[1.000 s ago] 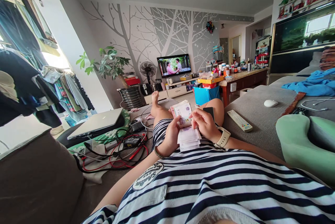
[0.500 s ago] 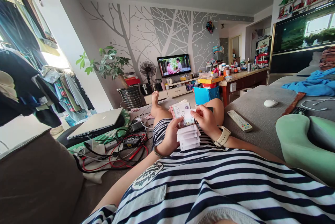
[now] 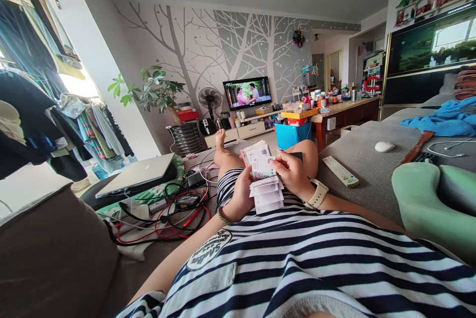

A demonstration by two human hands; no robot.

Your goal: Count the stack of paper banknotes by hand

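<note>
Above my lap, my left hand [image 3: 243,194] is closed round a stack of banknotes [image 3: 261,161], fanned a little at the far end, with a reddish note at its left edge. Several pale notes [image 3: 268,196] are bent over towards me and hang in overlapping layers below the stack. The thumb and fingers of my right hand [image 3: 292,173] pinch the right edge of the top banknote. Both hands are close together, the right one slightly higher. A dark flat object [image 3: 296,156], partly hidden, shows behind my right hand.
On the sofa to the right lie a remote control [image 3: 340,171], a white mouse [image 3: 384,147] and a green neck pillow [image 3: 416,199]. Tangled cables [image 3: 178,209] and a closed laptop [image 3: 137,174] are at the left. A blue box [image 3: 293,135] stands beyond my legs.
The top banknotes have shifted slightly between my hands, and the fingers of my left hand have moved a little left and down. My right hand keeps its pinch in nearly the same place.
</note>
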